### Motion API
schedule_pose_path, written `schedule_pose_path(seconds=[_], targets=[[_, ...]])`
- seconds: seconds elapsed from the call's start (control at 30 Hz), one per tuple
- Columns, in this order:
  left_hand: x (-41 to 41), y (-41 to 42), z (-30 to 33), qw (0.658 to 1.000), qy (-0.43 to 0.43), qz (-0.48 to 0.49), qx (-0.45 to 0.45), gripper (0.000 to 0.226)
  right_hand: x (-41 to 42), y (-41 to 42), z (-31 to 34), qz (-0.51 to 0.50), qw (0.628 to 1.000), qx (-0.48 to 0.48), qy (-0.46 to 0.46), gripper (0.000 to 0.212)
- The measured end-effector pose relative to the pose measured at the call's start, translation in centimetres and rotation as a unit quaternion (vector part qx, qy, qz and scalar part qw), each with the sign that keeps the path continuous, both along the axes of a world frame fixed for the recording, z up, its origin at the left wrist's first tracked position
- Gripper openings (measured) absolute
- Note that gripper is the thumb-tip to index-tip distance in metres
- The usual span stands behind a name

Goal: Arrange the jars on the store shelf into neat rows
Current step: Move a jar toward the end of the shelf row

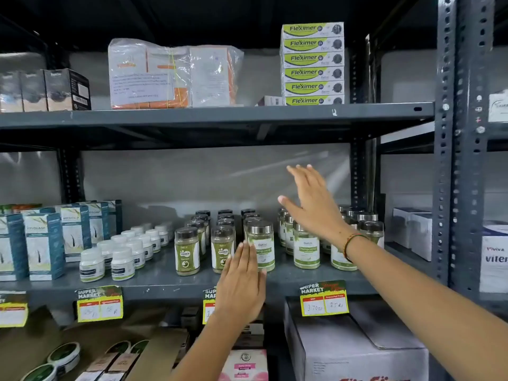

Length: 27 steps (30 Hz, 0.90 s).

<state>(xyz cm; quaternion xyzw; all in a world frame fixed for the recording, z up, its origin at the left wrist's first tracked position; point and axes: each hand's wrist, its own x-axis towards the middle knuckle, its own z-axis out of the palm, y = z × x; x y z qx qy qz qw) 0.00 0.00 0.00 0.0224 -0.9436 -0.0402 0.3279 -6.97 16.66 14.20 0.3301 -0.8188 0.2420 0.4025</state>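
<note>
On the middle shelf (pixel 165 276) stand rows of green-labelled jars. Dark-lidded jars (pixel 187 251) form rows at the centre. A silver-lidded jar (pixel 261 244) stands at the front of the third row. More silver-lidded jars (pixel 306 250) stand to the right, partly hidden by my right forearm. My left hand (pixel 240 281) is flat with fingers together, its fingertips touching the left side of the silver-lidded front jar. My right hand (pixel 313 199) is raised with fingers spread above the right group of jars, holding nothing.
Small white bottles (pixel 122 264) and blue-white boxes (pixel 44 243) fill the shelf's left part. Price tags (pixel 324 298) hang on the shelf edge. The upper shelf holds Fleximer boxes (pixel 313 64) and wrapped packs (pixel 170 75). A steel upright (pixel 461 133) stands right. A white carton (pixel 357 345) sits below.
</note>
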Motion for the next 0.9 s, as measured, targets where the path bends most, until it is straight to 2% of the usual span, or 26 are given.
schedule_pose_path(seconds=[0.13,0.37,0.5,0.7,0.9], targets=[[-0.6,-0.1,-2.3,0.998,-0.058,0.025,-0.006,0.061,-1.0,-1.7,-1.6,0.007,0.996,0.081,-0.047,0.076],[-2.6,-0.4,-2.6,0.997,-0.035,0.065,-0.009,0.062,-3.4,-4.6,-2.7,0.027,0.976,0.173,-0.13,0.074],[-3.2,-0.2,-3.0,0.997,-0.016,0.081,0.006,0.063,-4.7,-6.3,-2.9,0.013,0.966,0.203,-0.162,0.083],[-3.2,-0.1,-3.3,0.996,-0.007,0.085,0.014,0.065,-5.7,-7.1,-2.6,0.009,0.961,0.193,-0.197,0.072],[-3.0,-0.1,-3.3,0.996,0.002,0.086,0.016,0.063,-4.9,-6.5,-2.4,0.024,0.968,0.145,-0.204,0.077]])
